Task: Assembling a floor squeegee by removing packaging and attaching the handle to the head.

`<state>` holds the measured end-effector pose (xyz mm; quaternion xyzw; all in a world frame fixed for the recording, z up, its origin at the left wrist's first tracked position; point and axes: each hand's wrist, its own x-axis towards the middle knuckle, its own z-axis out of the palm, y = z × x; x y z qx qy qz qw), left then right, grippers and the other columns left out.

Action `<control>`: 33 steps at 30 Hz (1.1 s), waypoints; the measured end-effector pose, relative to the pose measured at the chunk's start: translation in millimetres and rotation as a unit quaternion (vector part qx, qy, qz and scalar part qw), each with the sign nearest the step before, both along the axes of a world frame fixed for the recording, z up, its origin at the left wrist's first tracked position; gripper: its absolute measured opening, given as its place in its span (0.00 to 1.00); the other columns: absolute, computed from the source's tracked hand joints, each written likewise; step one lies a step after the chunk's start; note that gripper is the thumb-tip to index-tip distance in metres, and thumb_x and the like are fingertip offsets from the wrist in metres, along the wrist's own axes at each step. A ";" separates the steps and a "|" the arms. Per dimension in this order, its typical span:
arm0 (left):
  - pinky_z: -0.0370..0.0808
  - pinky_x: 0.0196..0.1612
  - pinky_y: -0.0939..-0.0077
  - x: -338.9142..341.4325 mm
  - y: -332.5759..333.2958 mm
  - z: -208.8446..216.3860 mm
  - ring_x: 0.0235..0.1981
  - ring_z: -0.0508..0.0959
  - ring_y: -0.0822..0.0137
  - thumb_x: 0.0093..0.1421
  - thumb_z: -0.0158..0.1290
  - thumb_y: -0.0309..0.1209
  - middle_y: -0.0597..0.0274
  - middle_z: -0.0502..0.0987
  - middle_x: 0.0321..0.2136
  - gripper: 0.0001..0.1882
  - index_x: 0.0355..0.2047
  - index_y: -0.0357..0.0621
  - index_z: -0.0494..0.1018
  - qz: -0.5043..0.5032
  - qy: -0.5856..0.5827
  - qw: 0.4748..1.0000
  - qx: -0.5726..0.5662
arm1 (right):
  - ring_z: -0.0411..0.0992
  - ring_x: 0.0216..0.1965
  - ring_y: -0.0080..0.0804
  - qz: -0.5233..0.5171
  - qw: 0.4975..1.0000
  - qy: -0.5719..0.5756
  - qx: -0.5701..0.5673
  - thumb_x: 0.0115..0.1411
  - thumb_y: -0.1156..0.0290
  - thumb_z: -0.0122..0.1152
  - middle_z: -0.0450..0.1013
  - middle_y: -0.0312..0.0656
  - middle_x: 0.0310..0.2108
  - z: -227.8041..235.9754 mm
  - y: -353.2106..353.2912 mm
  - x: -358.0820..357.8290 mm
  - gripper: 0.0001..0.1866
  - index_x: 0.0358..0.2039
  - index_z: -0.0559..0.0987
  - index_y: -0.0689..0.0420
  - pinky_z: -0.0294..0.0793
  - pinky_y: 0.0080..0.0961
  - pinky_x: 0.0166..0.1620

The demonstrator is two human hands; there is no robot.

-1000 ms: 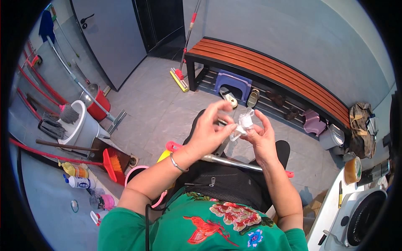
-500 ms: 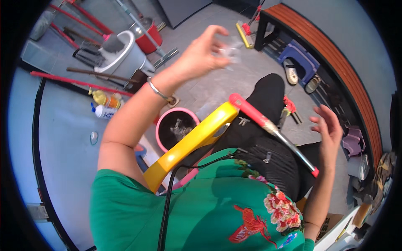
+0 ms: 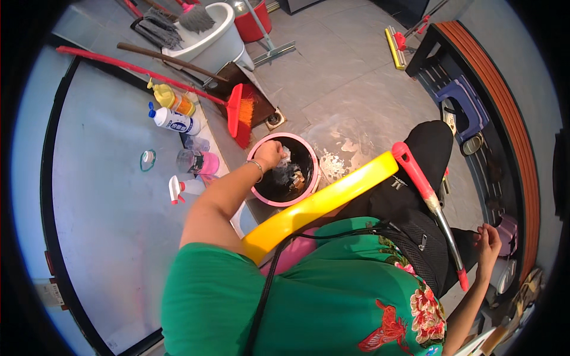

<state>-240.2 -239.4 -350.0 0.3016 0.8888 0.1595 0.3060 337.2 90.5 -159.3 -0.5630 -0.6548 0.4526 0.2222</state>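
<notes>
Beyond the red broom (image 3: 236, 111), a white tub (image 3: 229, 44) is placed. Left of the broom's head, a yellow bottle (image 3: 168, 98) and a blue-capped white bottle (image 3: 177, 121) are kept. Far right of the broom, a purple stool (image 3: 466, 110) and a slatted bench (image 3: 509, 121) are seen.

Left of the pink-rimmed bin (image 3: 316, 172), dark blue lettering marks the white squeeze bottle (image 3: 175, 120); far to the bin's lower left, a pale sticker (image 3: 50, 293) bears dark print too small to read; right of it, black trousers (image 3: 432, 145) carry a tiny, illegible pale logo (image 3: 398, 183)
</notes>
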 end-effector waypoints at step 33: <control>0.72 0.37 0.80 153.6 250.5 287.0 0.35 0.75 0.74 0.63 0.48 0.31 0.65 0.77 0.33 0.10 0.36 0.37 0.73 -0.461 -0.066 0.853 0.238 | 0.73 0.37 0.45 0.231 0.934 -0.221 0.160 0.48 0.68 0.61 0.74 0.47 0.32 11.7 -89.0 -1.0 0.14 0.35 0.76 0.59 0.71 0.39 0.41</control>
